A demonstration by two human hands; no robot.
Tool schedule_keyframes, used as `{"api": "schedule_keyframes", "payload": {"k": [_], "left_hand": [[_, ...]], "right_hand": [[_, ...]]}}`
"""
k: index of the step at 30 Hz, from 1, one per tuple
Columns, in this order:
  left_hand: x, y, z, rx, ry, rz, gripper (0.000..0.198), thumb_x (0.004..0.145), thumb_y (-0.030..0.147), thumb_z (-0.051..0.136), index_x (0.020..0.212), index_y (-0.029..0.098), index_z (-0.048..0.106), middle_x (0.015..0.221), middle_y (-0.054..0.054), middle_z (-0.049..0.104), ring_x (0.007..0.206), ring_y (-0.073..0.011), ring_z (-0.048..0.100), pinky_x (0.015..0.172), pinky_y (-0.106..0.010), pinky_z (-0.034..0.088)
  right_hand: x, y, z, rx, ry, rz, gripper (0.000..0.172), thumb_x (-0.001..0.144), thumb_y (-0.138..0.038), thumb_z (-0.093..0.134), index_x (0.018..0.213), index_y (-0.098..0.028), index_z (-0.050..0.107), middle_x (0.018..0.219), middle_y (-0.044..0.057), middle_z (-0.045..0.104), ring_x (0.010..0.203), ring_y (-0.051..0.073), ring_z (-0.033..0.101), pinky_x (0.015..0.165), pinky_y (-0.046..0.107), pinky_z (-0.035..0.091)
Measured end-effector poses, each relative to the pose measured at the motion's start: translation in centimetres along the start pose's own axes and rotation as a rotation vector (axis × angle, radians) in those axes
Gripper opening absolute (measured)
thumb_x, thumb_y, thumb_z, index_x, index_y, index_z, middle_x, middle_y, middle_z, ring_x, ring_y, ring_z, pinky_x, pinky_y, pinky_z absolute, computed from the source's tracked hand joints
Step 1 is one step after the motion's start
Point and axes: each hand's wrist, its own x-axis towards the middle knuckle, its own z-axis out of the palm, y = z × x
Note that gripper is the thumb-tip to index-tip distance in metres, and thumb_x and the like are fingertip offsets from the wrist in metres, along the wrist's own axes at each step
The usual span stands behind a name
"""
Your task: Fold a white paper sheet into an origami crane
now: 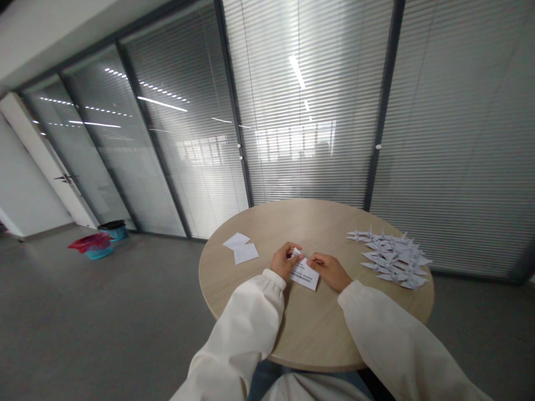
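Observation:
A small white sheet of paper (305,274) with printed lines lies on the round wooden table (317,328) in front of me. My left hand (284,260) pinches its upper left corner with curled fingers. My right hand (330,269) presses on the sheet's upper right edge, fingers closed against the paper. Both arms wear cream sleeves.
Two blank white paper squares (241,247) lie overlapped at the table's left. Several folded paper cranes (393,256) are heaped at the right. Glass walls with blinds stand behind. On the grey floor at far left sit a red basket (92,243) and a bin (112,227).

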Motion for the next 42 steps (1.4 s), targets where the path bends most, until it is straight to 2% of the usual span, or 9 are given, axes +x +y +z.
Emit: {"api": "schedule_keyframes", "payload": {"k": [7, 15, 18, 22, 27, 33, 42], "left_hand": [[0.3, -0.2, -0.3, 0.006, 0.077, 0.025, 0.025, 0.065, 0.026, 0.064, 0.086, 0.014, 0.056, 0.061, 0.003, 0.054, 0.052, -0.0083, 0.05, 0.047, -0.018, 0.037], [0.2, 0.1, -0.3, 0.009, 0.074, 0.023, 0.025, 0.066, 0.026, 0.063, 0.087, 0.014, 0.056, 0.061, 0.002, 0.055, 0.052, -0.0087, 0.051, 0.047, -0.018, 0.037], [0.1, 0.2, -0.2, 0.031, 0.05, 0.01, 0.031, 0.066, 0.028, 0.064, 0.092, 0.015, 0.055, 0.057, 0.004, 0.052, 0.049, -0.0076, 0.047, 0.045, -0.017, 0.034], [-0.1, 0.4, -0.2, 0.078, 0.007, 0.0, 0.044, 0.059, 0.028, 0.07, 0.099, 0.016, 0.054, 0.052, 0.008, 0.044, 0.045, -0.0057, 0.04, 0.043, -0.016, 0.029], [-0.2, 0.7, -0.2, 0.103, 0.026, 0.005, 0.038, 0.058, 0.026, 0.07, 0.091, 0.016, 0.055, 0.054, 0.008, 0.046, 0.046, -0.0053, 0.04, 0.045, -0.016, 0.031], [-0.1, 0.5, -0.2, 0.145, 0.0, -0.004, 0.025, 0.059, 0.027, 0.069, 0.077, 0.014, 0.058, 0.057, 0.004, 0.052, 0.051, -0.0075, 0.047, 0.048, -0.018, 0.036], [-0.1, 0.4, -0.3, 0.232, -0.068, 0.006, 0.024, 0.063, 0.032, 0.066, 0.075, 0.014, 0.059, 0.06, 0.001, 0.058, 0.053, -0.0094, 0.051, 0.049, -0.019, 0.038]], "right_hand": [[0.1, 0.1, 0.2, 0.057, 0.005, 0.029, 0.025, 0.08, -0.039, 0.051, 0.077, -0.016, 0.061, 0.072, 0.003, 0.067, 0.065, 0.015, 0.061, 0.058, 0.023, 0.045], [0.0, -0.9, -0.2, -0.002, 0.018, -0.003, 0.023, 0.079, -0.035, 0.051, 0.07, -0.016, 0.06, 0.067, 0.002, 0.066, 0.063, 0.015, 0.06, 0.058, 0.023, 0.044], [0.0, -1.0, -0.4, -0.026, 0.018, -0.013, 0.023, 0.079, -0.034, 0.051, 0.07, -0.015, 0.06, 0.068, 0.003, 0.066, 0.063, 0.015, 0.06, 0.059, 0.023, 0.043], [0.0, -0.6, -0.2, -0.008, 0.022, 0.011, 0.024, 0.079, -0.037, 0.051, 0.071, -0.015, 0.061, 0.069, 0.003, 0.067, 0.063, 0.015, 0.06, 0.059, 0.023, 0.044], [-0.1, -0.5, 0.0, 0.007, 0.02, 0.033, 0.025, 0.078, -0.039, 0.052, 0.073, -0.017, 0.061, 0.071, 0.003, 0.068, 0.065, 0.016, 0.061, 0.059, 0.024, 0.044], [-0.2, -1.3, -0.2, -0.019, 0.02, 0.017, 0.026, 0.08, -0.039, 0.05, 0.073, -0.016, 0.062, 0.069, 0.003, 0.067, 0.064, 0.015, 0.061, 0.059, 0.024, 0.044], [-0.2, -1.2, 0.0, -0.06, -0.009, -0.009, 0.024, 0.08, -0.036, 0.05, 0.073, -0.017, 0.062, 0.071, 0.003, 0.068, 0.065, 0.015, 0.061, 0.06, 0.024, 0.044]]}}
